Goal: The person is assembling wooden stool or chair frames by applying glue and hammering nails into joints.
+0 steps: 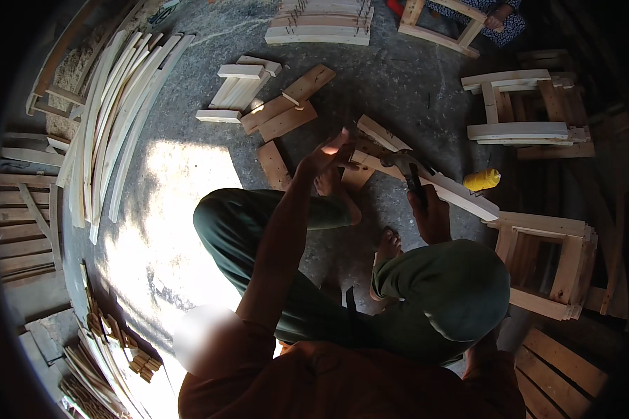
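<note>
My right hand (432, 216) is closed around the dark handle of a claw hammer (400, 162). The hammer's head is over a pale wooden bar (461, 197) that slants across the floor in front of me. Another short bar (382, 133) lies beyond it, and shorter wood pieces meet them near the middle. My left hand (327, 151) is at the left end of these pieces, its fingers bent in shadow; what they hold is hidden. My bare feet (390, 243) are close to the work, the far one beside a small board (357, 177).
Loose boards (288, 105) and a small stack of bars (239, 87) lie ahead. Long strips (129, 105) spread at left. At right are a yellow twine spool (482, 179) and stacked wooden frames (569, 269). Another person's hand (497, 17) holds a frame (437, 31) at far right.
</note>
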Demonstrator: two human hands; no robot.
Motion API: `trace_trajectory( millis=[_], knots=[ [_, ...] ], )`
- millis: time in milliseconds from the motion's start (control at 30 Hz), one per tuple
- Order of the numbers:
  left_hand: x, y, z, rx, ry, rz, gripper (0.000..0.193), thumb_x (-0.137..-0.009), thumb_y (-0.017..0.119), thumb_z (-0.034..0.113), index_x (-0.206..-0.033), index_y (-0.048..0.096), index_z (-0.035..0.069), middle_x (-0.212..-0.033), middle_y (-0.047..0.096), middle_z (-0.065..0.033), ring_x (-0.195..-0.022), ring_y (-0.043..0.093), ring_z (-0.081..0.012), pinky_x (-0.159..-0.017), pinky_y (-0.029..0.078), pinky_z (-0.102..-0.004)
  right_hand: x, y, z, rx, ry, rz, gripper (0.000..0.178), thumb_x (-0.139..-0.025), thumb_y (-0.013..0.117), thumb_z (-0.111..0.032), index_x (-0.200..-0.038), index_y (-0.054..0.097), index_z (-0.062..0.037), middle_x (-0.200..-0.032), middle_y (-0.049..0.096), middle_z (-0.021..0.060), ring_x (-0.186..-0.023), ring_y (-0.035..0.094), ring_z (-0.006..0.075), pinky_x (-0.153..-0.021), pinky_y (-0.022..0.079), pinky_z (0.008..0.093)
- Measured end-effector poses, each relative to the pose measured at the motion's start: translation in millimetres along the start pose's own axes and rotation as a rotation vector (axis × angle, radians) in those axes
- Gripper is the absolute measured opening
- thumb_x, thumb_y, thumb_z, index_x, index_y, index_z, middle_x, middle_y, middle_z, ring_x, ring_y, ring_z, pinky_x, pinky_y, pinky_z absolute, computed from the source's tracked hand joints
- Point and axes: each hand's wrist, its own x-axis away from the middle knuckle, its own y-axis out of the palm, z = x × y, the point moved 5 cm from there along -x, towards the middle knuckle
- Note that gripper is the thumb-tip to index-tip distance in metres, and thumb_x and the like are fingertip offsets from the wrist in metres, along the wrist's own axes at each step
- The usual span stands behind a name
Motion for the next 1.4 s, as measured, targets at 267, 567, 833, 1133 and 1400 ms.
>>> trace_trajectory(
  millis=[267, 567, 833, 1133, 1400],
  knots=[
    [-2.4, 17.0, 4.3, -0.106, -0.141, 0.042, 0.071, -0.090, 0.069, 0.045, -0.143, 0.045, 0.005, -0.134, 0.055, -0.0169, -0.120, 0.058, -0.0306, -0.084, 0.060, -0.0419, 69.5, 26.7, 81.6, 0.082, 0.081, 0.010, 0.030, -0.096, 0.062, -0.038, -0.094, 0.056, -0.0088, -0.066, 0.063, 0.0090, -0.057, 0.064, 0.0304, -0.053, 0.048, 0.0422],
    [-11.6, 38.4, 8.5, -0.503, -0.078, -0.094, 0.065, -0.081, 0.081, 0.014, -0.138, 0.052, 0.005, -0.117, 0.066, -0.0103, -0.103, 0.067, -0.0220, -0.080, 0.059, -0.0341, 86.4, 72.6, 139.8, -0.042, 0.360, -0.137, 0.030, -0.095, 0.064, -0.035, -0.099, 0.053, -0.0069, -0.074, 0.065, 0.0166, -0.070, 0.067, 0.0398, -0.059, 0.050, 0.0476],
    [-17.7, 43.6, -9.8, -0.695, 0.181, -0.066, 0.070, -0.075, 0.084, 0.017, -0.138, 0.053, 0.009, -0.118, 0.066, -0.0084, -0.105, 0.065, -0.0204, -0.078, 0.057, -0.0324, 52.3, 32.6, 79.1, -0.026, 0.118, -0.001, 0.029, -0.095, 0.064, -0.031, -0.100, 0.051, -0.0059, -0.075, 0.065, 0.0179, -0.071, 0.067, 0.0406, -0.059, 0.050, 0.0472],
    [-6.6, 36.7, 16.7, -0.486, -0.162, -0.109, 0.066, -0.084, 0.076, 0.012, -0.142, 0.045, 0.005, -0.118, 0.064, -0.0147, -0.098, 0.067, -0.0217, -0.077, 0.060, -0.0340, 20.1, -32.0, -21.4, 0.028, -0.096, 0.145, 0.025, -0.095, 0.064, -0.024, -0.102, 0.049, -0.0046, -0.076, 0.065, 0.0200, -0.073, 0.067, 0.0419, -0.059, 0.050, 0.0465],
    [0.1, 28.6, 25.7, -0.402, -0.070, -0.050, 0.065, -0.086, 0.075, 0.009, -0.143, 0.044, 0.006, -0.117, 0.064, -0.0130, -0.096, 0.068, -0.0219, -0.083, 0.059, -0.0350, -37.8, -18.6, -47.4, 0.215, -0.247, 0.060, 0.027, -0.095, 0.065, -0.021, -0.110, 0.050, -0.0034, -0.080, 0.066, 0.0222, -0.071, 0.067, 0.0423, -0.053, 0.051, 0.0484]
  ],
)
